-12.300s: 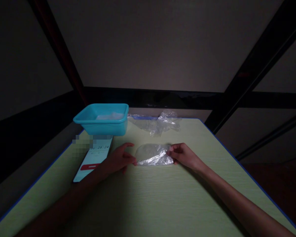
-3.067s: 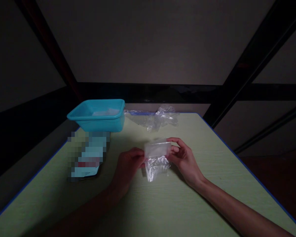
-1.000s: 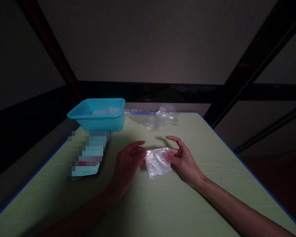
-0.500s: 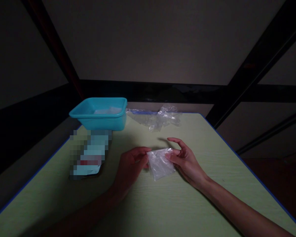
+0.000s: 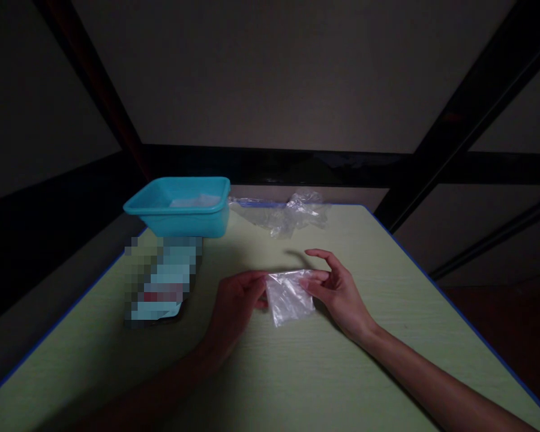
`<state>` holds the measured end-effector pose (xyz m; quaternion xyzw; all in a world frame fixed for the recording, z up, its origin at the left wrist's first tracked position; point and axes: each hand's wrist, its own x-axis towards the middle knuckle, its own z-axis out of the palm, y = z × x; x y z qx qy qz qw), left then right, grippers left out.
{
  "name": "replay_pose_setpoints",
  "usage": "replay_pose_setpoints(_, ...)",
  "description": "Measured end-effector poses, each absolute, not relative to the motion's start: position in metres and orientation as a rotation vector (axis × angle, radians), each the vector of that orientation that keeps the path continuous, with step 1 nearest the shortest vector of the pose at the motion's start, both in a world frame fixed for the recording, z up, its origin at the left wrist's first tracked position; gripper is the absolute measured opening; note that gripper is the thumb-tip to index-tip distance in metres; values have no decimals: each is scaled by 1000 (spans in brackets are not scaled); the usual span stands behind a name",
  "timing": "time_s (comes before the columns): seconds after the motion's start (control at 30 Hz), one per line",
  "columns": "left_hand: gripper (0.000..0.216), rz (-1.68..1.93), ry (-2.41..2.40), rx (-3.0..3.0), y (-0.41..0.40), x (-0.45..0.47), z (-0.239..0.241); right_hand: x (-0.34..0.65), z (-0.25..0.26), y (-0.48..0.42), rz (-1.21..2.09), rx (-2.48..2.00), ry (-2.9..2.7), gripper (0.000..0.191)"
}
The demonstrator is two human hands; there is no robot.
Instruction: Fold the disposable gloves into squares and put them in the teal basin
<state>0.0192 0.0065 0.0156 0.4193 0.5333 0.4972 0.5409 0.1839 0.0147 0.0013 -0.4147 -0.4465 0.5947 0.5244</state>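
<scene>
Between my two hands hangs a small folded sheet of clear plastic film [image 5: 290, 300], roughly square and shiny with creases; whether it is a bag I cannot tell. My left hand [image 5: 237, 300] pinches its upper left corner between thumb and fingers. At the upper right corner, my right hand [image 5: 339, 291] grips it with the thumb in front and a finger behind, while another finger stretches out above. The film is held just over the pale green table [image 5: 342, 384].
A turquoise plastic basin [image 5: 186, 223] with whitish contents stands at the back left. Before it lies a flat, pixelated item [image 5: 171, 279]. Crumpled clear plastic [image 5: 303, 210] rests along the table's far edge, close to the wall [image 5: 270, 78].
My left hand has closed on the film's upper left corner and shifted slightly left. The film now hangs straighter, its top edge drawn level. My right hand keeps its grip.
</scene>
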Motion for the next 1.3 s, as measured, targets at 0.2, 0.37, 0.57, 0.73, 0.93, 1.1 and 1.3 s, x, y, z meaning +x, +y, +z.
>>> replay_pose_setpoints(0.2,31,1174,1220,974,7,18,13,185,-1,15,1433,-990,-1068,56)
replay_pose_setpoints(0.37,51,1188,1102,1059,4,15,10,185,-1,16,1421,-1003,-1038,56)
replay_pose_setpoints(0.57,29,1085,1099,1349,0,17,12,186,0,17,1465,-989,-1023,56)
replay_pose_setpoints(0.73,22,1064,1211,1474,2,18,15,188,-1,17,1469,-955,-1057,53)
replay_pose_setpoints(0.93,37,967,1229,1452,5,13,9,191,0,19,1527,-850,-1112,42)
replay_pose_setpoints(1.1,39,985,1202,1339,6,13,10,193,-2,20,1583,-808,-1154,24)
replay_pose_setpoints(1.3,40,982,1207,1295,4,13,15,194,-4,19,1587,-859,-1258,21)
